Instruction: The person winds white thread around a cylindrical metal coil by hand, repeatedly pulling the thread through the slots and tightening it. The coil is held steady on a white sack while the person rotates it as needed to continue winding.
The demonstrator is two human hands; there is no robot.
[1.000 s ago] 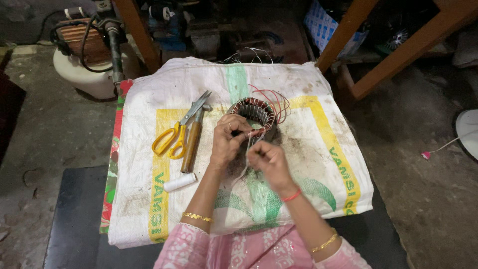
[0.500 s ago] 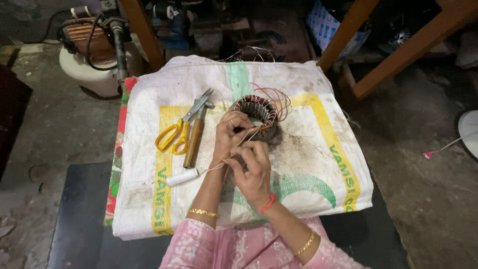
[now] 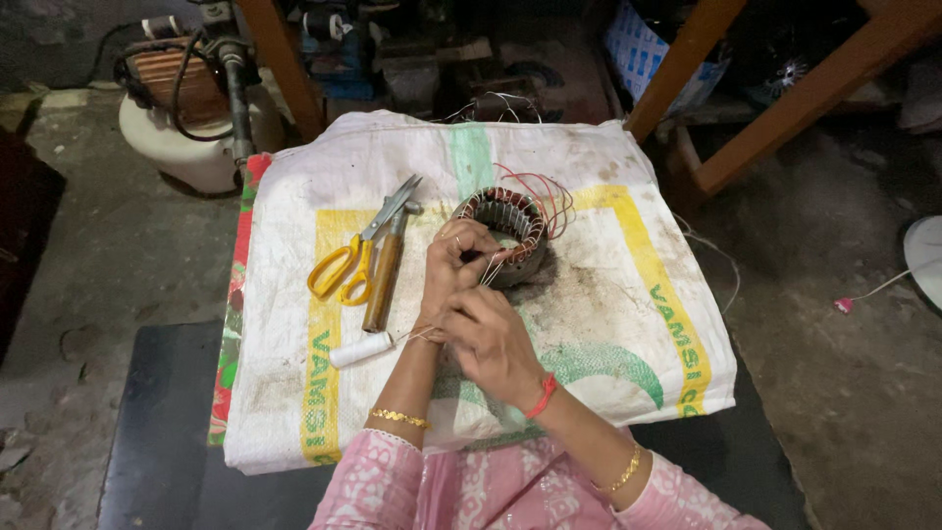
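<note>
The left hand (image 3: 456,265) covers the near rim of the round metal stator wound with copper coils (image 3: 505,231), so the contact point is hidden. The stator is ring-shaped, with slotted steel inside and red wires looping off its far side. It lies on the white woven sack (image 3: 608,324), touching the left fingers. The right hand (image 3: 486,339), just nearer, pinches a thin pale thread (image 3: 491,273); the left grip cannot be told. A white thread spool (image 3: 360,348) lies beside yellow-handled scissors (image 3: 348,263).
</note>
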